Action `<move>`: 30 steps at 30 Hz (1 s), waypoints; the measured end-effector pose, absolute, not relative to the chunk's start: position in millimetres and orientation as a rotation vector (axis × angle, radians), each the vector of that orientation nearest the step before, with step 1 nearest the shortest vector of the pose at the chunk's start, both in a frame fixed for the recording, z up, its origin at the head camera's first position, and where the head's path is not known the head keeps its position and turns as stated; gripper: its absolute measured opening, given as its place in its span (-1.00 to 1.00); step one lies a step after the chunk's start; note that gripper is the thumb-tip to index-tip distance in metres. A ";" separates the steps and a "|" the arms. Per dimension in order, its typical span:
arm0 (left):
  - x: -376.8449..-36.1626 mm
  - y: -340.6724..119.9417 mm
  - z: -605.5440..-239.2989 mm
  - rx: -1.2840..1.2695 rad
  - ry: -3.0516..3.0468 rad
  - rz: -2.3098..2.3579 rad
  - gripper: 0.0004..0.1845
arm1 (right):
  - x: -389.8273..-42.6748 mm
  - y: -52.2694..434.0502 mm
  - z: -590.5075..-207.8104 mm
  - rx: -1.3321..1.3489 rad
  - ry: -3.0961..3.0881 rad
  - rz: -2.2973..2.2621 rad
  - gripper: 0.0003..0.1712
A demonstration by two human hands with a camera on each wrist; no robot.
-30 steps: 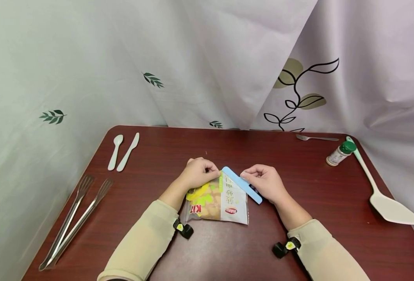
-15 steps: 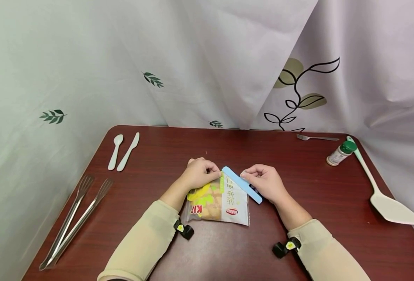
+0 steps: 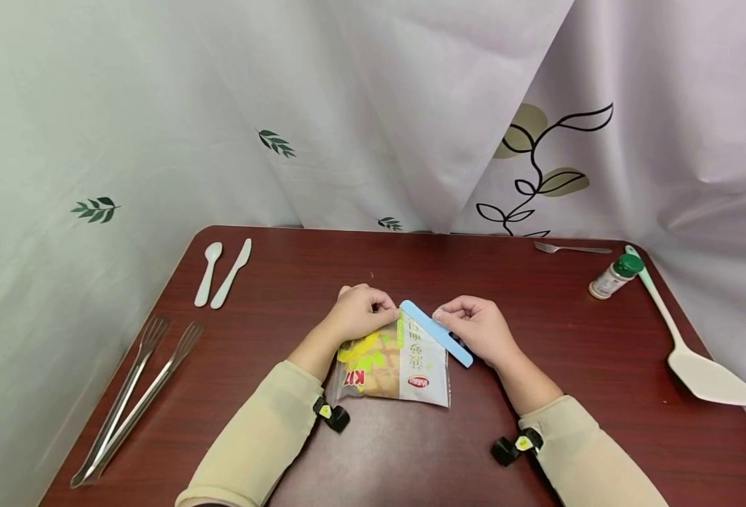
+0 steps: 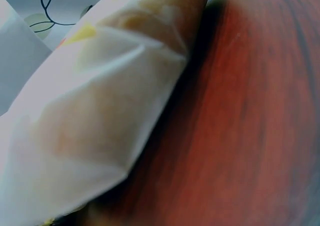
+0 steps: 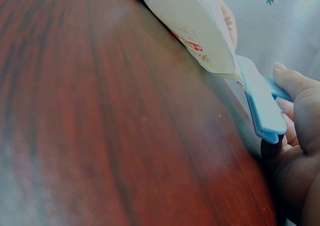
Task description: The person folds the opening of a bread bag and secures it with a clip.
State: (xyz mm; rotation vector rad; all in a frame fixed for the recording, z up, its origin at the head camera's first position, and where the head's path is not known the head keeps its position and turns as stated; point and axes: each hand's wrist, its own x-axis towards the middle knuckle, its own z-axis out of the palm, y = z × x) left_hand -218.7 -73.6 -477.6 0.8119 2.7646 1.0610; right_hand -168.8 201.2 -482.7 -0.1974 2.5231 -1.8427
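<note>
The snack bag lies flat at the middle of the dark red table, between your two hands. Your left hand pinches the bag's top left corner with curled fingers. Your right hand grips the blue sealing clip, which sits slantwise across the bag's top right edge, thumb and fingers closed around it.
</note>
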 end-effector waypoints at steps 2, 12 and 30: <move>-218.8 -73.8 -477.3 0.814 2.758 1.071 -0.81 | -169.1 201.3 -482.9 -0.194 2.516 -1.845 -0.79; -219.3 -74.7 -474.5 0.777 2.751 1.063 -0.80 | -167.8 202.2 -482.3 -0.182 2.522 -1.849 -0.76; -221.5 -80.2 -478.9 0.802 2.807 1.012 -0.82 | -167.4 199.0 -483.9 -0.089 2.709 -1.632 -0.86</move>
